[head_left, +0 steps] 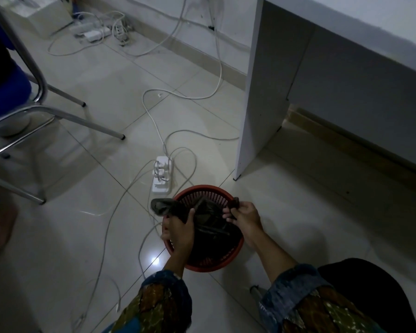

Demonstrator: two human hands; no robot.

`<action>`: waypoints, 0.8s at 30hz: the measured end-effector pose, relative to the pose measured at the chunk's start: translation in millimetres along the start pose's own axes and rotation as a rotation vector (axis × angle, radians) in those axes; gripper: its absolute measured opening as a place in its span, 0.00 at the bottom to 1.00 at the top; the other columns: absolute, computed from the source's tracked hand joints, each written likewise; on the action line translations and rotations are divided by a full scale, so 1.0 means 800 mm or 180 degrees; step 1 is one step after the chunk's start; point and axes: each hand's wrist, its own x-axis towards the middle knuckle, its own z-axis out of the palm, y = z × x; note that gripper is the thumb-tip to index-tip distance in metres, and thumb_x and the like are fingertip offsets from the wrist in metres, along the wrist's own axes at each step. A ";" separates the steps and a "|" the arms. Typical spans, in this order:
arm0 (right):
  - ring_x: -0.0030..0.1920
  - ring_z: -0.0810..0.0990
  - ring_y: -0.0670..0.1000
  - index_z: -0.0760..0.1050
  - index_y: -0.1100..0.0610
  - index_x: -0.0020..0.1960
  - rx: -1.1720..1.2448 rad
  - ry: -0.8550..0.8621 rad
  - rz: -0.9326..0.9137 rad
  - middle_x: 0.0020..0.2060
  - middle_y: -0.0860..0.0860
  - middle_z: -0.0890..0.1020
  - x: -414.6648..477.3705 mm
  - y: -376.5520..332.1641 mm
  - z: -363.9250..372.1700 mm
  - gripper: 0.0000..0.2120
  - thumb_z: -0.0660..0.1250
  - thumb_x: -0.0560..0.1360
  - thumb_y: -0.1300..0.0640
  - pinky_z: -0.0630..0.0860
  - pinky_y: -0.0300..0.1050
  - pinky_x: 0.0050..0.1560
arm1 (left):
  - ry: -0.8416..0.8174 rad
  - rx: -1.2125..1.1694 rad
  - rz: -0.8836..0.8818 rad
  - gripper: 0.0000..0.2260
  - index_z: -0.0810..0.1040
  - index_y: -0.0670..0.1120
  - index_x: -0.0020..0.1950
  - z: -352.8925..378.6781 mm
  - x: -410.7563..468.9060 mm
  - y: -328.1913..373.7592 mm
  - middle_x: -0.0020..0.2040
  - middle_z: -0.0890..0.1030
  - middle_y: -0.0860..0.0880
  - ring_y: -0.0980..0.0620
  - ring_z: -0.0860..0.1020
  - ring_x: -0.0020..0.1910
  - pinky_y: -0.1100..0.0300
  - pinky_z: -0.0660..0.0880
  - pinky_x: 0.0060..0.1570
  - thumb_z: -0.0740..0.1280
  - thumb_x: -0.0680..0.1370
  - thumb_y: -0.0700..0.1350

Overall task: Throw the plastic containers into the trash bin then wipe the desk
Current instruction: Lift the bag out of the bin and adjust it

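A red slotted plastic trash bin [203, 193] stands on the tiled floor below me, beside the desk's leg. A black plastic bag [209, 218] lies in its mouth, with one end sticking out over the bin's left rim. My left hand [178, 230] grips the bag's left side above the rim. My right hand [243, 217] pinches the bag's right corner at the bin's right rim. What is inside the bag is hidden. No plastic containers show.
A white desk [255, 97] stands at the right. A white power strip [162, 175] with plugs lies just beyond the bin, and white cables [154, 116] trail across the floor. A chrome-legged blue chair [41, 92] is at the left. A dark seat [370, 289] shows at the bottom right.
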 end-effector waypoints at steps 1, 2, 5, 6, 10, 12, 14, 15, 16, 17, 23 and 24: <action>0.33 0.80 0.49 0.64 0.61 0.55 -0.0081 -0.0060 -0.0017 0.42 0.58 0.82 0.002 0.003 0.002 0.08 0.58 0.78 0.69 0.77 0.35 0.33 | -0.0071 0.0095 0.0197 0.18 0.69 0.37 0.65 0.002 -0.001 -0.001 0.66 0.67 0.37 0.38 0.66 0.66 0.53 0.64 0.64 0.65 0.78 0.42; 0.34 0.81 0.48 0.63 0.60 0.56 -0.0236 -0.0116 -0.0030 0.44 0.58 0.83 0.004 0.006 0.004 0.10 0.60 0.78 0.68 0.77 0.36 0.33 | -0.0147 0.0276 0.0411 0.14 0.70 0.37 0.63 0.003 -0.002 -0.003 0.64 0.68 0.37 0.40 0.67 0.65 0.54 0.64 0.63 0.63 0.78 0.38; 0.44 0.83 0.49 0.69 0.61 0.58 -0.0867 -0.0372 -0.0163 0.46 0.55 0.84 -0.001 0.010 0.009 0.12 0.65 0.76 0.64 0.77 0.38 0.43 | -0.0409 0.1047 0.0976 0.12 0.71 0.44 0.58 0.005 -0.001 -0.014 0.57 0.71 0.42 0.42 0.66 0.63 0.53 0.61 0.63 0.62 0.75 0.37; 0.46 0.81 0.50 0.72 0.62 0.58 -0.1148 -0.0509 -0.0288 0.47 0.56 0.84 -0.005 0.008 0.009 0.12 0.66 0.76 0.63 0.77 0.37 0.44 | -0.0483 0.1299 0.1148 0.11 0.71 0.46 0.58 0.006 0.001 -0.017 0.57 0.72 0.44 0.43 0.66 0.62 0.50 0.62 0.63 0.62 0.75 0.38; 0.50 0.81 0.50 0.80 0.61 0.52 -0.1677 -0.0919 -0.0903 0.49 0.56 0.84 -0.019 0.002 0.009 0.08 0.65 0.76 0.65 0.78 0.39 0.51 | -0.0615 0.1728 0.1655 0.07 0.73 0.48 0.54 0.002 0.002 -0.009 0.55 0.76 0.48 0.46 0.66 0.61 0.47 0.60 0.61 0.58 0.78 0.42; 0.54 0.81 0.51 0.82 0.60 0.51 -0.2013 -0.1009 -0.1324 0.51 0.54 0.84 -0.019 0.002 0.009 0.10 0.63 0.75 0.68 0.76 0.42 0.58 | -0.0571 0.2176 0.1852 0.08 0.73 0.47 0.55 -0.001 0.002 0.002 0.56 0.77 0.47 0.45 0.66 0.61 0.47 0.58 0.61 0.56 0.79 0.43; 0.58 0.77 0.51 0.83 0.59 0.52 -0.2613 -0.1063 -0.1832 0.55 0.53 0.82 -0.015 0.005 0.009 0.12 0.64 0.75 0.68 0.73 0.44 0.62 | -0.0551 0.2733 0.2051 0.10 0.73 0.47 0.57 -0.003 0.001 0.011 0.58 0.77 0.48 0.44 0.66 0.62 0.46 0.56 0.62 0.56 0.80 0.46; 0.60 0.74 0.52 0.83 0.57 0.52 -0.2881 -0.1038 -0.2008 0.58 0.53 0.79 -0.015 0.005 0.009 0.12 0.64 0.75 0.66 0.72 0.46 0.63 | -0.0554 0.2941 0.2124 0.11 0.72 0.47 0.59 -0.003 0.002 0.014 0.59 0.77 0.49 0.44 0.66 0.63 0.46 0.56 0.62 0.56 0.79 0.47; 0.61 0.71 0.53 0.84 0.55 0.51 -0.3059 -0.0984 -0.2138 0.61 0.53 0.76 -0.015 0.005 0.008 0.11 0.66 0.75 0.64 0.70 0.48 0.64 | -0.0577 0.3130 0.2192 0.11 0.72 0.47 0.59 -0.002 0.003 0.017 0.59 0.78 0.49 0.44 0.66 0.63 0.46 0.57 0.63 0.57 0.79 0.48; 0.63 0.68 0.53 0.84 0.54 0.50 -0.3146 -0.0928 -0.2244 0.64 0.52 0.73 -0.016 0.004 0.007 0.09 0.67 0.75 0.62 0.69 0.49 0.65 | -0.0611 0.3315 0.2255 0.12 0.71 0.48 0.60 -0.002 0.005 0.018 0.60 0.78 0.49 0.44 0.65 0.64 0.46 0.57 0.63 0.58 0.79 0.49; 0.76 0.52 0.49 0.85 0.54 0.47 -0.3209 -0.1038 -0.2854 0.77 0.50 0.55 -0.016 -0.001 0.006 0.06 0.70 0.73 0.61 0.54 0.43 0.74 | -0.1071 0.4034 0.2804 0.24 0.64 0.51 0.71 0.001 0.020 0.015 0.66 0.72 0.49 0.42 0.61 0.69 0.43 0.54 0.68 0.61 0.77 0.55; 0.75 0.53 0.48 0.85 0.56 0.48 -0.3203 -0.1101 -0.2708 0.77 0.50 0.55 -0.016 -0.001 0.007 0.07 0.69 0.74 0.62 0.54 0.41 0.73 | -0.1151 0.4084 0.2892 0.24 0.63 0.51 0.72 -0.002 0.022 0.014 0.67 0.71 0.48 0.42 0.60 0.69 0.43 0.54 0.68 0.61 0.77 0.55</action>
